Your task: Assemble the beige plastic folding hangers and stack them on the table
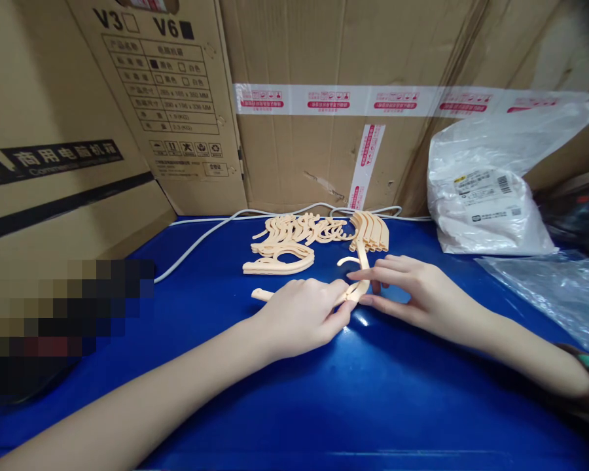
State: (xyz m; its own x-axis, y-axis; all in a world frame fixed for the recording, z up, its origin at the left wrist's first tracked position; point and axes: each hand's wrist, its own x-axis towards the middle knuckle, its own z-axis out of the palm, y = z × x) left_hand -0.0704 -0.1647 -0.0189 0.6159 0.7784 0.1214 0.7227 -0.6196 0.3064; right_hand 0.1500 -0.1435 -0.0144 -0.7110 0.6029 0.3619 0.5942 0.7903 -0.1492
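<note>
A cream, hooked, jointed plastic hanger (364, 256) is clamped between the thumb and fingers of the left hand (302, 314) and pinched at its bend by the right hand (419, 288), over the glossy blue tabletop (397, 392). Beyond it, stacked curved cream plastic pieces (373, 229) are seen.

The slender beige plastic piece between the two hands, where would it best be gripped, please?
Probably pinch the piece's raised bar from the right: this narrow part projects upward, while the left hand covers much of the length running left.
</note>
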